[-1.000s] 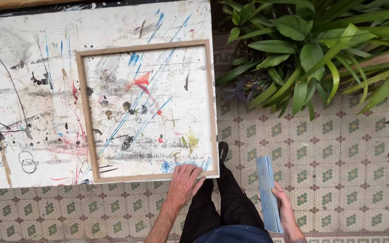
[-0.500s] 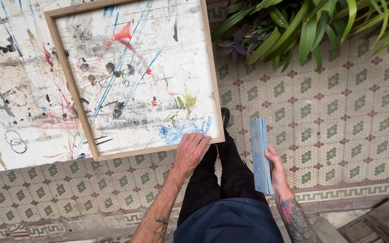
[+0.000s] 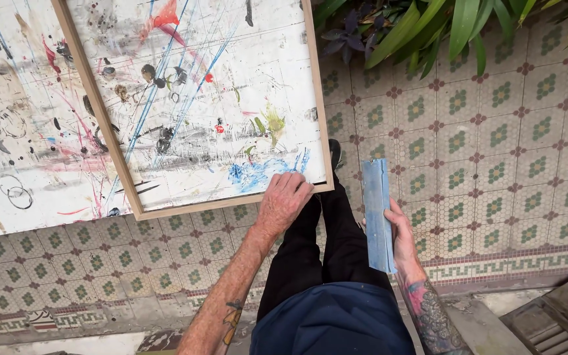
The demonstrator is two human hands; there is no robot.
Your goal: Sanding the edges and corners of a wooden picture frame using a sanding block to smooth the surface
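Both hands were busy with different things: the left hand [image 3: 285,200], just below the middle of the frame, lay palm down with its fingers curled over the lower right corner of the wooden frame [image 3: 320,112], gripping the edge so that the frame stayed put on the surface beneath. That frame, a thin rim of pale wood, filled the upper middle of the view and enclosed a white panel [image 3: 212,98] marked with blue lines, red splashes and black blots; it rested on a larger paint-stained sheet [image 3: 14,131] running off the upper left, which seemed to shield the floor under it. The right hand [image 3: 402,240], lower right of centre, was closed around the bottom end of a long flat blue strip [image 3: 377,210], held upright and away from the panel, probably to keep it clear of the work. Patterned floor tiles [image 3: 494,164] spread across the right side, and green leaves [image 3: 442,26] hung in at the upper right.
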